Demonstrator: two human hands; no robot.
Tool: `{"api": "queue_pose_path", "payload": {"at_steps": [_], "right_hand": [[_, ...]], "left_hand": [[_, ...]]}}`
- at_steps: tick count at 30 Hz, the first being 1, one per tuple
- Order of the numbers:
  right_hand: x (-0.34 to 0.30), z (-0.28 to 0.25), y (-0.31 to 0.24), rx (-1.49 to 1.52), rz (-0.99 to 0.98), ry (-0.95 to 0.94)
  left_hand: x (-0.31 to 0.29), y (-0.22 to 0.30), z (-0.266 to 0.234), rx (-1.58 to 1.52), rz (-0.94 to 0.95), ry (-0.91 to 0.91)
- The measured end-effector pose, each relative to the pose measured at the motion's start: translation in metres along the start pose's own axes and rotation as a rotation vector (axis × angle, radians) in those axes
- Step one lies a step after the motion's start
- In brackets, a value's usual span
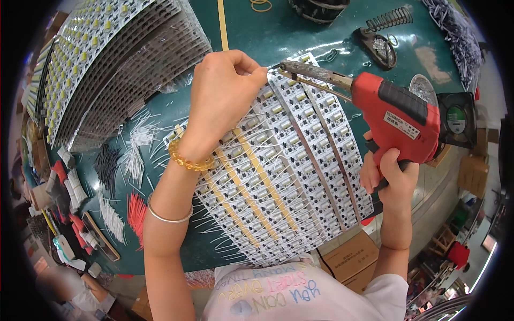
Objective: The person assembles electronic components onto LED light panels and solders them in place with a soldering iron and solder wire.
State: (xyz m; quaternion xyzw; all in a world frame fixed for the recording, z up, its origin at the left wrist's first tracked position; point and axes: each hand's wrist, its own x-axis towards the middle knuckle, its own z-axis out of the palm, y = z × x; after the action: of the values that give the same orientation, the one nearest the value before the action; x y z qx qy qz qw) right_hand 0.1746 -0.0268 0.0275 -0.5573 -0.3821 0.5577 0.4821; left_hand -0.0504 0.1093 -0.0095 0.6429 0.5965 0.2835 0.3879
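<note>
My right hand (395,179) is wrapped around the handle of a red and black soldering gun (395,115). Its metal tip points left and meets the fingertips of my left hand (222,88) at the far edge of a circuit board panel (305,155). The left thumb and forefinger are pinched together; whatever they hold is too small to make out. White boards with small components fill the panel, which lies across the green table. Thin white wires stick out from many boards on its left half, and yellow tape strips (259,166) run between rows.
Stacked board panels (101,48) stand at the far left. Loose white wires (140,134), black wires (108,166) and red wires (137,214) lie nearer. A soldering iron stand (383,45) with a spring and a wire bundle (455,43) are far right. Another person (83,299) is lower left.
</note>
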Motion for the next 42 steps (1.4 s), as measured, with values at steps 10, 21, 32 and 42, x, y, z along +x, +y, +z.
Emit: {"api": "queue_pose_path", "payload": {"at_steps": [10,21,32,42], "right_hand": [[0.003,0.001,0.0,-0.007,0.023,-0.01],[0.003,0.012,-0.007,-0.129,0.028,-0.001],[0.002,0.008,-0.007,0.06,0.059,-0.007],[0.003,0.017,-0.015,-0.026,0.131,0.064]], "left_hand": [[-0.003,0.007,0.004,0.074,-0.022,0.031],[-0.006,0.003,0.01,0.047,0.014,0.089],[-0.007,0.006,0.01,0.053,0.01,0.092],[-0.01,0.002,0.015,0.066,0.072,0.151]]}}
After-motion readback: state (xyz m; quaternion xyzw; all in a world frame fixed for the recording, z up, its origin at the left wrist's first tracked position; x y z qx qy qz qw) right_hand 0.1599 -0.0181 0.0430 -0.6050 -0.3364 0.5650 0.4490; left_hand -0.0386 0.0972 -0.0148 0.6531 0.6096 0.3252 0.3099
